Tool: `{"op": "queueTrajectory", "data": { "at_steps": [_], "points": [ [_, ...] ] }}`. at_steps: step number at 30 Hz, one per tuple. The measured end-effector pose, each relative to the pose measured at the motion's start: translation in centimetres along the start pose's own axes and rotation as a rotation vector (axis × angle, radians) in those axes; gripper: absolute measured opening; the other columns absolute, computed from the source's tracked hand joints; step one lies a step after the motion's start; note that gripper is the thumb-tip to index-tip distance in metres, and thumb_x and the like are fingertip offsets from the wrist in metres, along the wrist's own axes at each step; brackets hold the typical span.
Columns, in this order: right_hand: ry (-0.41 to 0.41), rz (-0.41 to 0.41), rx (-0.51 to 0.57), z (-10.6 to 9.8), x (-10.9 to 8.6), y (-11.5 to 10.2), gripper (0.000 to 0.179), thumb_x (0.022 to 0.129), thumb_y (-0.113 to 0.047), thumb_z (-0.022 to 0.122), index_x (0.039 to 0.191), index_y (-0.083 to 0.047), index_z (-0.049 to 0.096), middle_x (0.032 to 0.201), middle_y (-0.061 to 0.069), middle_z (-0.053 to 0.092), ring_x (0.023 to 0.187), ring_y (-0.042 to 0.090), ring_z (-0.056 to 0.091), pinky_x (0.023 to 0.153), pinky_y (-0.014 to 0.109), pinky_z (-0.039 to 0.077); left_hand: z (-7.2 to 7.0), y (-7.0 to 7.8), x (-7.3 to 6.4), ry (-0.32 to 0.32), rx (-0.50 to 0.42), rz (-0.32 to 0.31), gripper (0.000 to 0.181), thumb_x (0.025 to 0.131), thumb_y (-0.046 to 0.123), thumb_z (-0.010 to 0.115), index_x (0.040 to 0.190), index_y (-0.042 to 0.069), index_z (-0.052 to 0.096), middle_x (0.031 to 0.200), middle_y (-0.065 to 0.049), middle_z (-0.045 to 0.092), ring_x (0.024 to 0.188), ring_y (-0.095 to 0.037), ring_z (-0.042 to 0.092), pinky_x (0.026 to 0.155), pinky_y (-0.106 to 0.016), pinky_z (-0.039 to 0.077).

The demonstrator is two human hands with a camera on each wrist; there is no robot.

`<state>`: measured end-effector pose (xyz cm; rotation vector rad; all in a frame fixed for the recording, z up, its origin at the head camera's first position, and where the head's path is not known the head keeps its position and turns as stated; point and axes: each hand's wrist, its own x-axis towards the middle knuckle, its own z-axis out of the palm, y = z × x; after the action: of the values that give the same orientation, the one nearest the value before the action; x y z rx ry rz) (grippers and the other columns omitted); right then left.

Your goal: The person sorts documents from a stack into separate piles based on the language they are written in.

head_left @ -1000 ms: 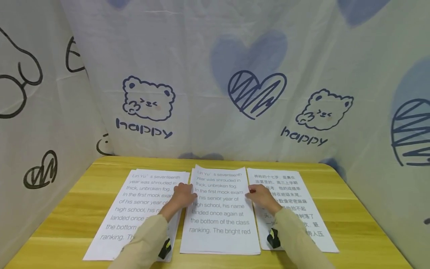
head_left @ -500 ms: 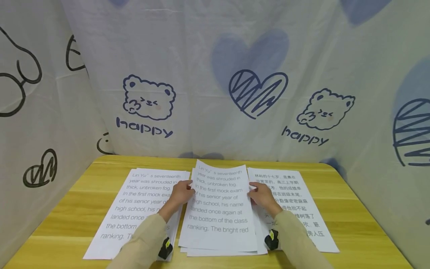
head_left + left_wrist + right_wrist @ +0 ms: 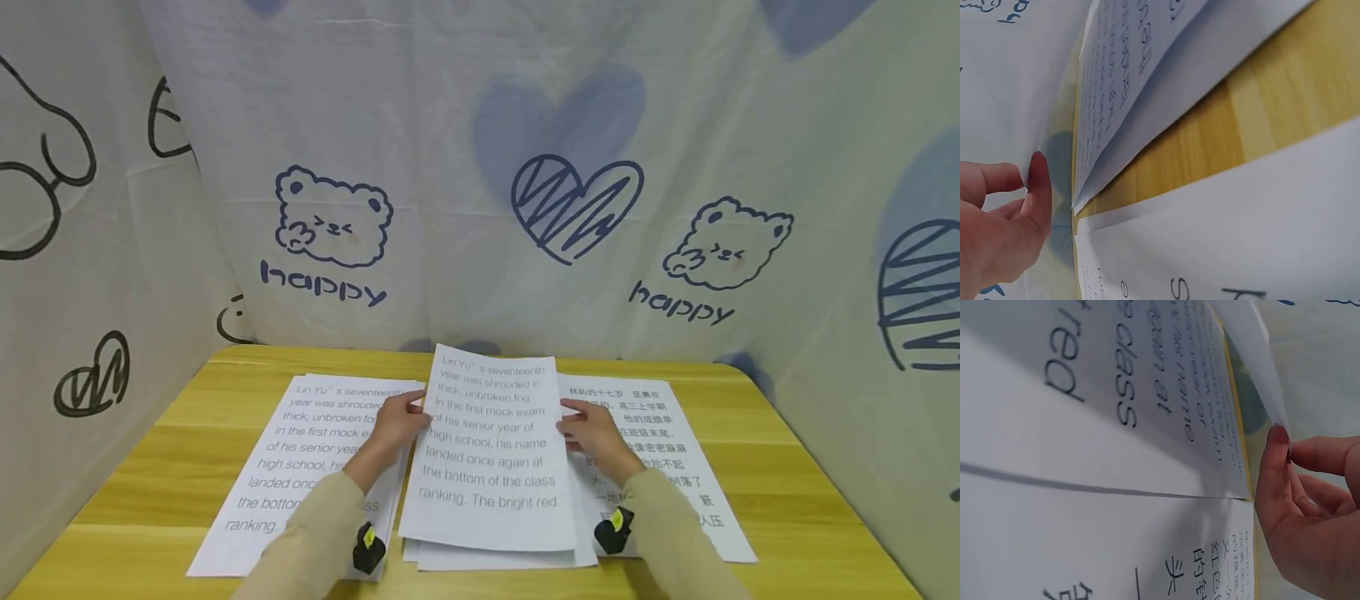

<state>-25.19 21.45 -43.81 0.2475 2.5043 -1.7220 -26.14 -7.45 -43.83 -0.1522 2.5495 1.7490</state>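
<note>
A white sheet of paper (image 3: 487,450) printed with large English text is held up over the middle paper stack (image 3: 506,561). My left hand (image 3: 400,422) pinches its left edge; in the left wrist view, thumb and finger of the left hand (image 3: 1007,219) meet on that edge. On the opposite side my right hand (image 3: 595,433) pinches the right edge, and the right wrist view shows the right hand (image 3: 1310,500) gripping it with the sheet raised above the stack. More English text shows on the page (image 3: 1094,394) beneath.
To the left lies a stack of English-printed paper (image 3: 247,500), partly under my left forearm. A stack with Chinese text (image 3: 720,533) lies at right, under the right forearm. Everything rests on a yellow wood-grain table (image 3: 810,508), with a patterned white curtain (image 3: 450,250) behind.
Both hands have lifted the top sheet off the middle stack and raised it upward. The paper beneath now shows along the near edge. The side stacks have stayed in place.
</note>
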Motion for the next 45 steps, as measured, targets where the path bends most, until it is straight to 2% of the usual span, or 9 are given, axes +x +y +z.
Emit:
{"op": "queueTrajectory", "data": {
  "at_steps": [5,10,15,22,28,35,41,45],
  "points": [
    [0.005,0.014,0.067,-0.4,-0.2,-0.4,0.048,0.092,-0.004,0.059,0.140,-0.002,0.048,0.113,0.019,0.058,0.096,0.025,0.061,0.082,0.036,0.054,-0.5,-0.1,0.0,0.001,-0.102,-0.020,0.044,0.089,0.001,0.062,0.132,-0.005,0.054,0.102,-0.016,0.060,0.088,-0.021,0.058,0.074,-0.026,0.049],
    [0.000,0.020,0.084,-0.7,-0.5,-0.6,0.048,0.093,-0.005,0.059,0.139,-0.003,0.049,0.116,0.018,0.058,0.099,0.025,0.061,0.086,0.038,0.053,-0.8,-0.2,-0.2,-0.020,-0.187,-0.042,0.041,0.091,0.002,0.061,0.131,-0.005,0.055,0.106,-0.017,0.061,0.092,-0.022,0.060,0.084,-0.033,0.051],
    [0.010,0.021,0.099,-1.0,-0.8,-0.8,0.047,0.093,-0.004,0.059,0.138,-0.002,0.050,0.118,0.019,0.058,0.101,0.026,0.061,0.087,0.038,0.052,-0.9,0.0,-0.5,-0.023,-0.250,-0.059,0.042,0.091,0.002,0.061,0.132,-0.003,0.055,0.108,-0.017,0.059,0.093,-0.022,0.060,0.089,-0.035,0.051],
    [0.020,0.008,0.121,-1.6,-1.1,-0.9,0.046,0.092,-0.004,0.060,0.137,-0.001,0.051,0.117,0.019,0.059,0.098,0.025,0.062,0.084,0.035,0.053,-0.8,0.3,-0.9,-0.033,-0.263,-0.057,0.043,0.091,0.004,0.063,0.133,0.000,0.055,0.108,-0.015,0.058,0.093,-0.020,0.059,0.090,-0.035,0.050],
    [0.011,-0.026,0.138,-1.5,-1.6,-1.2,0.045,0.091,-0.004,0.061,0.136,0.001,0.052,0.113,0.019,0.060,0.092,0.023,0.063,0.080,0.033,0.055,-1.3,0.4,-1.5,-0.033,-0.267,-0.049,0.044,0.091,0.004,0.062,0.134,0.000,0.054,0.109,-0.015,0.058,0.094,-0.020,0.059,0.091,-0.036,0.050],
    [0.029,-0.001,0.124,0.0,-2.1,-1.5,0.045,0.090,-0.004,0.062,0.134,-0.001,0.054,0.109,0.017,0.061,0.092,0.023,0.062,0.077,0.032,0.055,-2.4,-0.3,-1.7,-0.026,-0.227,-0.054,0.044,0.092,0.005,0.061,0.135,0.002,0.053,0.110,-0.014,0.056,0.096,-0.021,0.058,0.091,-0.035,0.050],
    [0.027,-0.015,0.174,1.6,-2.6,-1.3,0.043,0.089,0.000,0.062,0.131,0.003,0.056,0.103,0.017,0.064,0.088,0.021,0.062,0.073,0.031,0.055,-3.8,-1.0,-2.2,-0.039,-0.209,-0.073,0.045,0.093,0.007,0.060,0.138,0.003,0.051,0.112,-0.013,0.056,0.099,-0.021,0.058,0.091,-0.033,0.050],
    [0.018,-0.027,0.188,2.9,-2.6,-1.4,0.044,0.088,0.000,0.063,0.131,0.004,0.055,0.101,0.016,0.064,0.084,0.020,0.063,0.071,0.031,0.056,-4.8,-1.8,-2.3,-0.034,-0.208,-0.095,0.046,0.094,0.008,0.059,0.139,0.003,0.050,0.112,-0.013,0.055,0.096,-0.019,0.057,0.087,-0.028,0.050]
  ]
}}
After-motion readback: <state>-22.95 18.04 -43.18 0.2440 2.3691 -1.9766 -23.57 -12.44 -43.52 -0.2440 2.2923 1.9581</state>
